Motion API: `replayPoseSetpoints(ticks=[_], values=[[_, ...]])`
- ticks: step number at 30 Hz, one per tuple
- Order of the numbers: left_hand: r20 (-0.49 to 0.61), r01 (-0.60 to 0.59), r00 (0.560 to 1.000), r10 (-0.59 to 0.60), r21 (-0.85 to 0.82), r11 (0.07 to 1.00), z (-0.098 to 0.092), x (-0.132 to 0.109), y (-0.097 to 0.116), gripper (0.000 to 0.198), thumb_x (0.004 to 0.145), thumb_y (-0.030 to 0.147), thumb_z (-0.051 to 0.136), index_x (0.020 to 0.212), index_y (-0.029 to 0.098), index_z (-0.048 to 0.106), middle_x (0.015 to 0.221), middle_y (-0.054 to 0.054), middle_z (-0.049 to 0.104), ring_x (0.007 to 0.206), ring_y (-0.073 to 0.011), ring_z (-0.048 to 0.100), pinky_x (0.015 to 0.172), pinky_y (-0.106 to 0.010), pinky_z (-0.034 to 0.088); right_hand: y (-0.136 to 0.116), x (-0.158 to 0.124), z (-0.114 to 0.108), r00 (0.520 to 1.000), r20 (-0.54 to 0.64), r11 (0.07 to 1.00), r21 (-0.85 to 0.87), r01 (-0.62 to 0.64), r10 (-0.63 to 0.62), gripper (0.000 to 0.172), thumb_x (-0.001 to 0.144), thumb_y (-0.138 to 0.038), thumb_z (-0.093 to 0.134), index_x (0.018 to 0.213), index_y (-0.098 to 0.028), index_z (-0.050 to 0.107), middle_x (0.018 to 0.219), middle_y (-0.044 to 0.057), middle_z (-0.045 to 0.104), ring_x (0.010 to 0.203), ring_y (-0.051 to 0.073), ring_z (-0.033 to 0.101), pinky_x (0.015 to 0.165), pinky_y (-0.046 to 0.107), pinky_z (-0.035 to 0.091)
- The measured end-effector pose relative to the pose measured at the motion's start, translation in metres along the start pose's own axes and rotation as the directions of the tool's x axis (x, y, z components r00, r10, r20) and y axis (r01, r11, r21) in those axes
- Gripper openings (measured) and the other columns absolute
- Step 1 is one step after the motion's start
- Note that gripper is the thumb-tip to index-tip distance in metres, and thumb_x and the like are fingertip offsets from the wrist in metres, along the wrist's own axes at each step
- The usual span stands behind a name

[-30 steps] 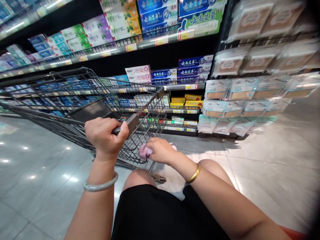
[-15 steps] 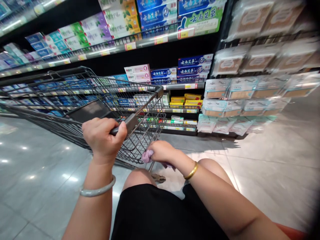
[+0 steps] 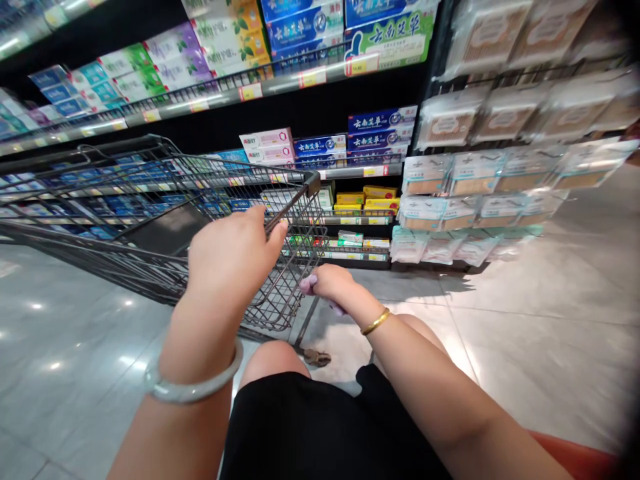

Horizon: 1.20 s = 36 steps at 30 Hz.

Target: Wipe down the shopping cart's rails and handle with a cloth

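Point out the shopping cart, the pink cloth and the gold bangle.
shopping cart (image 3: 280, 293): head view, rear wire wall.
pink cloth (image 3: 307, 285): head view, bunched end showing beside the right hand.
gold bangle (image 3: 376, 322): head view, top of band.

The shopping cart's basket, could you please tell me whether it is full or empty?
Empty, as far as shows: through the wire sides of the shopping cart only shelf goods behind appear. The left hand hides part of it.

A supermarket aisle is shown: priced shelves (image 3: 280, 87) stacked with boxed toothpaste (image 3: 380, 121), a wire shopping trolley (image 3: 150, 200), hanging packets (image 3: 450, 120).
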<state>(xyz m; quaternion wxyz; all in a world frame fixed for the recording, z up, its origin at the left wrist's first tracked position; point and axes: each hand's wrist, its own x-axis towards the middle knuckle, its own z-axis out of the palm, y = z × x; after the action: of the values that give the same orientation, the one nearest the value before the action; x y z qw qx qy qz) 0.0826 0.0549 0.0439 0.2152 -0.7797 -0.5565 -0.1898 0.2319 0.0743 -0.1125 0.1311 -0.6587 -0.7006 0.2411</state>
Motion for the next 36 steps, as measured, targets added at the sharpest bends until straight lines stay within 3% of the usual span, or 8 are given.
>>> replayPoseSetpoints(ticks=[4, 9, 15, 22, 29, 31, 34, 36], values=[[0.092, -0.007, 0.996, -0.008, 0.157, 0.988, 0.013, 0.002, 0.003, 0.041, 0.096, 0.049, 0.044, 0.086, 0.017, 0.069, 0.06, -0.011, 0.062, 0.054, -0.0267, 0.057, 0.058, -0.036, 0.039, 0.001, 0.004, -0.004, 0.987, -0.162, 0.992, 0.119, 0.032, -0.013, 0.023, 0.084, -0.029, 0.055, 0.093, -0.03, 0.076, 0.098, -0.001, 0.077, 0.09, 0.015, 0.069, 0.074, 0.022, 0.047], [0.037, 0.0, 0.999, -0.01, 0.268, 0.964, 0.017, -0.008, 0.002, 0.043, 0.098, 0.041, 0.034, 0.091, 0.016, 0.068, 0.064, -0.014, 0.065, 0.054, -0.0274, 0.059, 0.055, -0.034, 0.038, -0.011, 0.004, -0.002, 0.843, -0.537, 0.942, 0.296, 0.156, 0.03, 0.028, 0.088, -0.025, 0.048, 0.107, -0.024, 0.069, 0.115, 0.004, 0.07, 0.104, 0.017, 0.065, 0.088, 0.026, 0.049], [-0.026, 0.003, 1.0, 0.005, 0.284, 0.959, 0.019, -0.011, 0.0, 0.046, 0.099, 0.043, 0.031, 0.086, 0.016, 0.066, 0.059, -0.013, 0.062, 0.052, -0.0257, 0.055, 0.056, -0.034, 0.038, -0.006, 0.013, 0.002, 0.978, -0.157, 0.981, 0.161, -0.111, 0.136, 0.01, 0.071, -0.025, 0.068, 0.08, -0.021, 0.071, 0.086, 0.008, 0.075, 0.081, 0.023, 0.07, 0.069, 0.028, 0.048], [-0.009, 0.009, 1.0, -0.007, 0.268, 0.963, 0.017, -0.014, 0.0, 0.048, 0.1, 0.042, 0.028, 0.09, 0.015, 0.066, 0.063, -0.014, 0.063, 0.056, -0.0278, 0.058, 0.058, -0.036, 0.039, -0.005, 0.018, -0.012, 0.882, -0.469, 0.972, 0.224, 0.067, 0.047, 0.034, 0.089, -0.023, 0.045, 0.118, -0.024, 0.064, 0.128, 0.004, 0.068, 0.115, 0.017, 0.063, 0.092, 0.025, 0.048], [-0.026, -0.006, 1.0, 0.015, 0.305, 0.952, 0.019, -0.019, -0.01, 0.046, 0.101, 0.042, 0.027, 0.086, 0.017, 0.063, 0.06, -0.012, 0.06, 0.051, -0.0259, 0.055, 0.055, -0.034, 0.034, -0.005, 0.016, -0.007, 0.959, -0.275, 0.988, 0.151, -0.027, 0.068, 0.012, 0.078, -0.023, 0.064, 0.088, -0.021, 0.07, 0.099, 0.008, 0.074, 0.094, 0.023, 0.068, 0.077, 0.028, 0.048], [-0.047, -0.015, 0.998, 0.032, 0.327, 0.945, 0.021, -0.02, -0.013, 0.045, 0.101, 0.042, 0.027, 0.084, 0.018, 0.061, 0.059, -0.01, 0.058, 0.05, -0.0242, 0.053, 0.054, -0.032, 0.03, -0.012, 0.014, -0.009, 0.921, -0.389, 0.984, 0.174, 0.045, 0.027, 0.02, 0.083, -0.021, 0.058, 0.101, -0.023, 0.068, 0.112, 0.006, 0.071, 0.105, 0.02, 0.065, 0.086, 0.028, 0.048], [-0.07, -0.002, 0.997, 0.03, 0.365, 0.931, 0.019, -0.023, -0.017, 0.043, 0.101, 0.043, 0.029, 0.081, 0.019, 0.059, 0.058, -0.007, 0.055, 0.048, -0.0214, 0.053, 0.054, -0.031, 0.026, -0.02, 0.014, -0.012, 0.772, -0.636, 0.95, 0.236, 0.205, -0.009, 0.031, 0.084, -0.017, 0.054, 0.114, -0.023, 0.064, 0.121, 0.006, 0.064, 0.113, 0.019, 0.059, 0.096, 0.027, 0.045], [-0.049, -0.023, 0.998, 0.045, 0.386, 0.922, 0.015, -0.027, -0.021, 0.044, 0.102, 0.042, 0.026, 0.082, 0.019, 0.058, 0.059, -0.006, 0.056, 0.049, -0.0211, 0.054, 0.053, -0.031, 0.024, -0.019, 0.016, -0.009, 0.742, -0.67, 0.936, 0.254, 0.243, -0.01, 0.03, 0.082, -0.016, 0.056, 0.11, -0.021, 0.065, 0.116, 0.006, 0.064, 0.11, 0.02, 0.06, 0.094, 0.029, 0.045]])
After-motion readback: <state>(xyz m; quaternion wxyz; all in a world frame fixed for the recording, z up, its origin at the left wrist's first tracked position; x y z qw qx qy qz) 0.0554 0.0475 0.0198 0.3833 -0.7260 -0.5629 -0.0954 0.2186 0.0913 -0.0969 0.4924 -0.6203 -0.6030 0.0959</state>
